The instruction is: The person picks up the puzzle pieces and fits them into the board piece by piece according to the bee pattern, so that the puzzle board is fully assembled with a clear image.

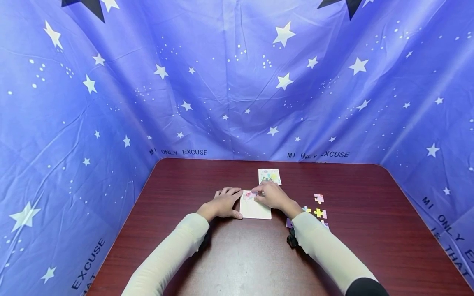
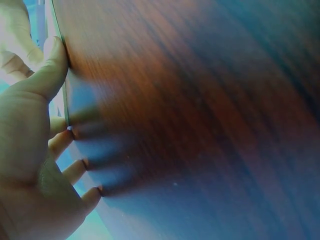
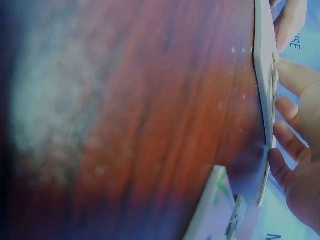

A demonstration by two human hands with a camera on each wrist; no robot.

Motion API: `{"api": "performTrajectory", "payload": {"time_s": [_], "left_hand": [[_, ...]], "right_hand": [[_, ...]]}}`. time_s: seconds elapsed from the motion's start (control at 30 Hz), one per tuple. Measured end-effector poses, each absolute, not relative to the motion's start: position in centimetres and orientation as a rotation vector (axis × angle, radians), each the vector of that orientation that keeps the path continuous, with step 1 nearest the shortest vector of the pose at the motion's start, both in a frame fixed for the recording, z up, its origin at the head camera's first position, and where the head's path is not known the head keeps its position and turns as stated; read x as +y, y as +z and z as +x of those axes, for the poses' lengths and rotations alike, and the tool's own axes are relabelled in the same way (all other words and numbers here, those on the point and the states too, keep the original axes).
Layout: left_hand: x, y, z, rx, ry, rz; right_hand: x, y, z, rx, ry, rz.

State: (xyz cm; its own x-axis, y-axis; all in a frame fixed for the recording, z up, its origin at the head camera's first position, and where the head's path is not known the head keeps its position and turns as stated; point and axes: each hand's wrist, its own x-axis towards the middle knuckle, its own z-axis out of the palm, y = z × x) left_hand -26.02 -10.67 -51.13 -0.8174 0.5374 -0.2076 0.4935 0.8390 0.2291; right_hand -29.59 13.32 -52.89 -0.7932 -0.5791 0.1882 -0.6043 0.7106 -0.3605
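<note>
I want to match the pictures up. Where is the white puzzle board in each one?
Head: the white puzzle board lies mid-table between the left hand and the right hand.
Left wrist: only its thin edge shows at far left, by the thumb.
Right wrist: edge-on at the right, under the fingers.
Shared landmark: the dark red table.

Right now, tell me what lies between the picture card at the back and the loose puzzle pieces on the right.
Only bare table: the head view shows dark wood between the picture card and the loose puzzle pieces.
</note>
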Motion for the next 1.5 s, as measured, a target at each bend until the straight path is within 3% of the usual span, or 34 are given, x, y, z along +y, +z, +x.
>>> {"api": "performTrajectory", "payload": {"time_s": [1.5], "left_hand": [[-10.65,-51.56,-26.10,2.749,0.261,0.779]], "right_hand": [[13.63,-52.03,-29.21,-2.867,0.580,1.046]]}}
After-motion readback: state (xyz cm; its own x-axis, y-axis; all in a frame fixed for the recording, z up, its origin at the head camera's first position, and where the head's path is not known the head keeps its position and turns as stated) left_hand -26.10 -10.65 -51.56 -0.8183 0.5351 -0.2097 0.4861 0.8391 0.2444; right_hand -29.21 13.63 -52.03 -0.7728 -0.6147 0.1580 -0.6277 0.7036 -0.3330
